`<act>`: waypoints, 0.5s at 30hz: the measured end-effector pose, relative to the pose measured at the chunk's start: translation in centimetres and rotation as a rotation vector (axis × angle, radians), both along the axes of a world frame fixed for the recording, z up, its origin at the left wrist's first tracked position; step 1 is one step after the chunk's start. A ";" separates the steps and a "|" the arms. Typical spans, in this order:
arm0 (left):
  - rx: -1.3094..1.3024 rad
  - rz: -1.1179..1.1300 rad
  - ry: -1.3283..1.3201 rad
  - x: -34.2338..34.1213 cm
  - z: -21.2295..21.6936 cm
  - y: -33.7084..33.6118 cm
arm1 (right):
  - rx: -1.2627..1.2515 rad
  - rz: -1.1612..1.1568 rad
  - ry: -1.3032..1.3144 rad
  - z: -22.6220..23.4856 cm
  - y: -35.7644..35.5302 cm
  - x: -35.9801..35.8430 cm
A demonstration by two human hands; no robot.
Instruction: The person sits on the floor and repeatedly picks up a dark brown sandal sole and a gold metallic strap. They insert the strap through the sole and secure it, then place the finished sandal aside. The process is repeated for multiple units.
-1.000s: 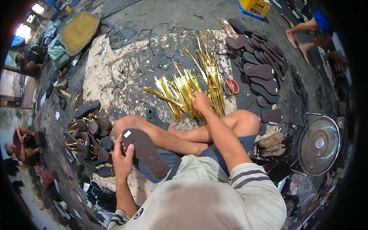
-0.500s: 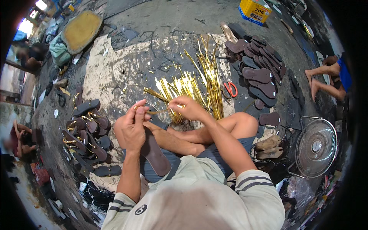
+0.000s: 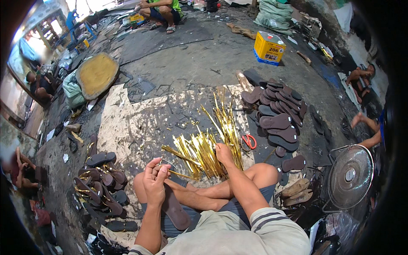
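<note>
A thin gold strap (image 3: 180, 174) is pinched at its near end between the fingertips of the left hand (image 3: 154, 182), whose grip is closed on it; the strap runs from there toward the pile. Beneath that hand a dark brown sandal sole (image 3: 175, 210) is laid across the crossed legs, lengthwise toward the body. The right hand (image 3: 222, 154) is set down on the heap of gold straps (image 3: 208, 146) spread on the floor just ahead of the knees; its fingers are curled into the strips, but whether any strip is actually clamped cannot be told. The heap fans outward from the knees over a pale, worn sheet (image 3: 131, 123) laid on the grey floor.

Red-handled scissors (image 3: 248, 140) are seen just right of the heap. Farther right, a stack of brown soles (image 3: 278, 108) is arranged in overlapping rows. To the left, finished sandals with gold straps (image 3: 100, 182) are piled near the left knee. A floor fan (image 3: 350, 176) is stood at the right, beside the right knee. A yellow tin (image 3: 269, 47) is placed well beyond the heap. Other people are seated around the edges of the floor.
</note>
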State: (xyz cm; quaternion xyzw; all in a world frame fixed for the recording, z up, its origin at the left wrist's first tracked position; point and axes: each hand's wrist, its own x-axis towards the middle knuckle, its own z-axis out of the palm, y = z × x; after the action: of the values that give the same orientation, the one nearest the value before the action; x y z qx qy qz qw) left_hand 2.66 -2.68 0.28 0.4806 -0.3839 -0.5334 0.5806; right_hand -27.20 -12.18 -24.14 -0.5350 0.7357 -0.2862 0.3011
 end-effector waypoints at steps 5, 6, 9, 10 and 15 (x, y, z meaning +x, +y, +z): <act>-0.047 -0.048 0.174 -0.3 -1.2 -1.3 | -0.483 -0.064 -0.190 9.7 0.3 1.9; -0.038 -0.030 0.154 -0.6 -0.9 -1.4 | -0.458 -0.062 -0.345 11.9 0.9 2.8; -0.074 -0.048 0.065 -0.8 -1.4 -2.1 | -0.475 0.026 -0.469 19.0 3.5 4.7; -0.095 -0.040 -0.008 -1.3 -0.9 -2.2 | -0.469 0.068 -0.466 21.4 5.3 5.9; -0.162 -0.140 -0.036 -4.1 3.1 -2.0 | -0.507 0.138 -0.507 29.2 10.6 9.0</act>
State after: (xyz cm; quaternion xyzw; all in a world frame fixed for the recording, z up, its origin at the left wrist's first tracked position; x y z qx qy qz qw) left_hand -1.43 -4.64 3.35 0.4136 -0.4686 -0.5313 0.5719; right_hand -18.21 -1.62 5.01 -0.5531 0.5054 -0.5620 0.3505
